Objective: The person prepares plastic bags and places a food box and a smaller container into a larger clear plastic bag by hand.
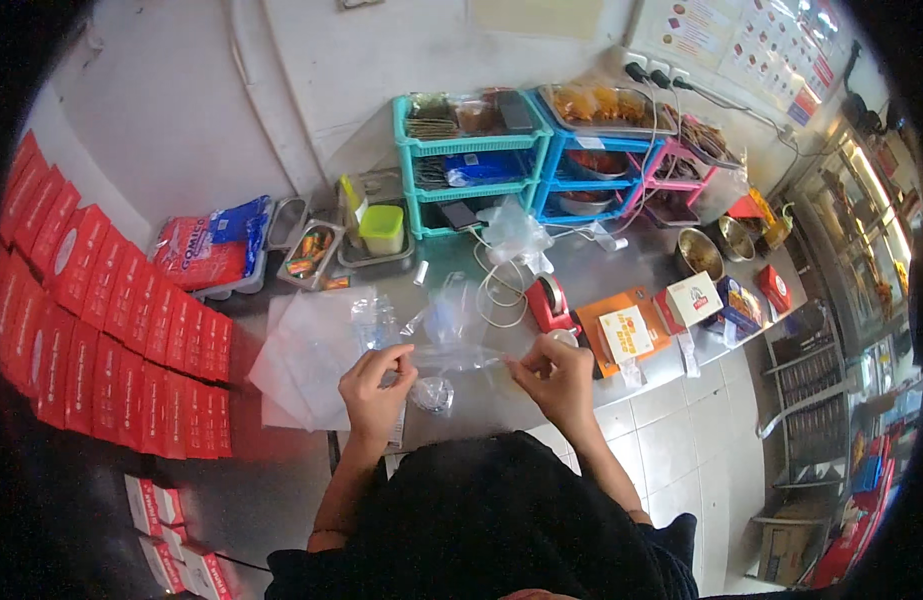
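A strip of clear plastic, probably a bag (460,358), is stretched between my two hands above the metal table (499,420). My left hand (377,386) pinches its left end between thumb and fingers. At the other end, the fingertips of my right hand (555,379) grip it. Below the strip lies a small bundle of clear plastic (433,395). Beyond it are more loose clear bags (448,315). A stack of translucent plastic sheets or bags (311,360) sits left of my left hand. The red tape dispenser (549,300) stands just past my right hand.
Turquoise (472,136) and blue (587,180) basket racks line the back. Red packages (116,322) are stacked at left. On the right are an orange carton (589,319), small boxes (690,300) and metal bowls (699,253). A white cable (499,304) curls across the table.
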`<state>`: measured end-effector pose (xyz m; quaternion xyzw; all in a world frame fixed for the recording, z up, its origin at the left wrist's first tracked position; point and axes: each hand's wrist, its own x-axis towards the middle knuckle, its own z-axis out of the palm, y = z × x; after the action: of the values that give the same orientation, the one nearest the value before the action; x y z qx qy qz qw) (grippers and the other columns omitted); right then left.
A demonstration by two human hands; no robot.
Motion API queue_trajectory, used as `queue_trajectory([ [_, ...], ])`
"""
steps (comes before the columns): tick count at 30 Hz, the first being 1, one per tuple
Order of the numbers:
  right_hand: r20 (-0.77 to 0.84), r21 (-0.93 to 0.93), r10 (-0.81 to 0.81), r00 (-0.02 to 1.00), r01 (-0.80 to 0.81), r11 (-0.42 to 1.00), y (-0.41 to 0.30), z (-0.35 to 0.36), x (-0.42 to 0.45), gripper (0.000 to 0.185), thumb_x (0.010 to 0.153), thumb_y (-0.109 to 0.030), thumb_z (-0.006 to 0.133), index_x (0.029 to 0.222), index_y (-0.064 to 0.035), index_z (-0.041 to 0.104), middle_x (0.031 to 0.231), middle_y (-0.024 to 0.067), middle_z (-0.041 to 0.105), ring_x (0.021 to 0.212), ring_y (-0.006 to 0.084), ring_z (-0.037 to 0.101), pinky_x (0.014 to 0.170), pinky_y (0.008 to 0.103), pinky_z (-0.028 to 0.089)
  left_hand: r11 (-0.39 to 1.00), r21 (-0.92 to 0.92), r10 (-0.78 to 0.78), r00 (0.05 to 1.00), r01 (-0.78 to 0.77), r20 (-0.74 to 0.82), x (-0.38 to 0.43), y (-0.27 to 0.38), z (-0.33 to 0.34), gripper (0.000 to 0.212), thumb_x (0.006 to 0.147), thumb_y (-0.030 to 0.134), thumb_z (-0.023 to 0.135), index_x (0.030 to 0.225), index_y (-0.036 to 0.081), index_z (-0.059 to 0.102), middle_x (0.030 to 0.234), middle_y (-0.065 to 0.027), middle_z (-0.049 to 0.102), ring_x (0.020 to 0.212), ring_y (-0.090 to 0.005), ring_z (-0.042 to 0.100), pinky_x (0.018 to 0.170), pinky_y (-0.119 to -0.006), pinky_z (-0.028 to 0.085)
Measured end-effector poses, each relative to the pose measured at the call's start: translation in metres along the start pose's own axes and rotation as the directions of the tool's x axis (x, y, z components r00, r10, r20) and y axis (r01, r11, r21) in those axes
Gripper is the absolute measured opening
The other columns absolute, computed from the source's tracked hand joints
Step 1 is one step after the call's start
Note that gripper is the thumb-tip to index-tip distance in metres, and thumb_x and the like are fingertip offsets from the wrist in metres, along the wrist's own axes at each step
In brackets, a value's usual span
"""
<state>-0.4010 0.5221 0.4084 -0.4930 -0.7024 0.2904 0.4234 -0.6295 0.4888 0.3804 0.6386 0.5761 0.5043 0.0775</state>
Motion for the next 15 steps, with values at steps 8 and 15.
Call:
queue_trajectory([
  [8, -0.050, 0.086, -0.210, 0.977, 0.213, 0.973, -0.002, 0.030, 0.008, 0.020, 0.071, 0.003, 0.070, 0.086, -0.0008, 0.057, 0.077, 0.0086, 0.060, 0.064, 0.0193, 0.058, 0.056, 0.0287, 0.045, 0.943, -0.286, -0.140, 0.983, 0.170, 0.123, 0.008, 0.022, 0.027, 0.028, 0.074, 0.001, 0.069, 0.101, 0.007, 0.065, 0.083, -0.0072, 0.064, 0.073, -0.0139, 0.061, 0.057, -0.027, 0.048],
  [15, -0.183, -0.203, -0.291, 0.939, 0.253, 0.946, -0.003, 0.030, 0.003, 0.015, 0.074, 0.006, 0.069, 0.081, -0.0029, 0.058, 0.070, 0.0086, 0.054, 0.056, 0.0185, 0.054, 0.051, 0.0292, 0.042, 0.970, 0.184, 0.199, 0.950, -0.157, -0.241, 0.006, 0.006, 0.029, 0.033, 0.065, -0.007, 0.071, 0.095, 0.007, 0.065, 0.063, -0.0046, 0.054, 0.056, -0.0194, 0.054, 0.050, -0.031, 0.043],
])
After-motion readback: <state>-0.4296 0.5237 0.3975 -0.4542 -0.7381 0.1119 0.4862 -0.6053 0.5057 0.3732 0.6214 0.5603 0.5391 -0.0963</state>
